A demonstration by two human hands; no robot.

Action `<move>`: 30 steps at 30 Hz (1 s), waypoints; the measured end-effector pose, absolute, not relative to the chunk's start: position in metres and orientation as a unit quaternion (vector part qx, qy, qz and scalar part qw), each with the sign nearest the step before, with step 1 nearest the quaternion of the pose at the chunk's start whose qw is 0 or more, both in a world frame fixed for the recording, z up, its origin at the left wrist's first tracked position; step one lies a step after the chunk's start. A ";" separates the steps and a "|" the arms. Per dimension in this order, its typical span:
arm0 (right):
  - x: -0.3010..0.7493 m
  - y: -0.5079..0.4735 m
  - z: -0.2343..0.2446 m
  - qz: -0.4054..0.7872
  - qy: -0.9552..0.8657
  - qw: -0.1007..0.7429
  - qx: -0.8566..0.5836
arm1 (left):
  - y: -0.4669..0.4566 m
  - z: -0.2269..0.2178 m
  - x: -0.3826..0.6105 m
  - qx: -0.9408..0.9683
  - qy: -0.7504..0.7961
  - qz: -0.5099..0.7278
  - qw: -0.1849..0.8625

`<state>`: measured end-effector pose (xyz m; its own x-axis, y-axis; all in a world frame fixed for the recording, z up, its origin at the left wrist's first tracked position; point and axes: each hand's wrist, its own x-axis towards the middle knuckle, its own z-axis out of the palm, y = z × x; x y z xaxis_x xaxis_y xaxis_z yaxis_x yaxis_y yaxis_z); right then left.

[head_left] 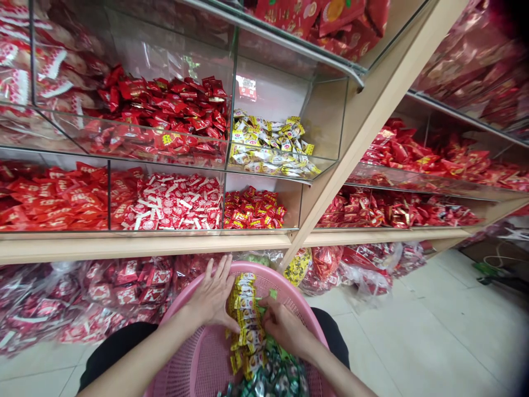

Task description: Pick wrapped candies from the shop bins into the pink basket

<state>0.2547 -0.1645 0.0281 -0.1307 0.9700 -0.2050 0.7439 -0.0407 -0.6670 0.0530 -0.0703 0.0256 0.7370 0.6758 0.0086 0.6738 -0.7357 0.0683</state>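
A pink plastic basket (194, 358) rests on my lap. In it lies a heap of yellow wrapped sweets (247, 322), with green wrapped sweets (276, 375) below them. My left hand (212, 298) lies flat against the left side of the yellow heap, fingers stretched upward and close together. My right hand (281, 325) presses on the heap's right side with its fingers curled in among the sweets. Both hands squeeze the yellow pile between them.
In front stands a wooden shelf (144, 245) with glass bins of red sweets (165, 105) and one bin of yellow sweets (268, 146). Clear bags of red packets (103, 298) lie under the shelf. White tiled floor (433, 331) stretches to the right.
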 end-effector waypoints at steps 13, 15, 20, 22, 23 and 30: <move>0.253 -0.182 0.045 0.254 -0.742 0.096 -0.613 | -0.068 0.022 0.052 0.931 0.362 0.021 0.045; 0.253 -0.181 0.041 0.246 -0.756 0.102 -0.598 | -0.068 0.021 0.052 0.931 0.361 0.024 0.047; 0.251 -0.176 0.035 0.235 -0.782 0.102 -0.568 | -0.067 0.021 0.051 0.929 0.365 0.016 0.059; 0.250 -0.175 0.037 0.230 -0.782 0.101 -0.571 | -0.066 0.025 0.051 0.928 0.365 0.003 0.075; 0.249 -0.175 0.038 0.229 -0.780 0.103 -0.573 | -0.065 0.027 0.050 0.927 0.365 -0.007 0.087; 0.271 -0.184 0.049 0.179 -0.743 0.215 -0.608 | -0.056 0.038 0.042 0.897 0.416 0.017 0.145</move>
<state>0.2712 -0.1844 0.0494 -0.1693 0.9803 0.1019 0.8259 0.1975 -0.5281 0.0424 -0.0555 0.0378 0.6526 0.7524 -0.0895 0.7425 -0.6113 0.2738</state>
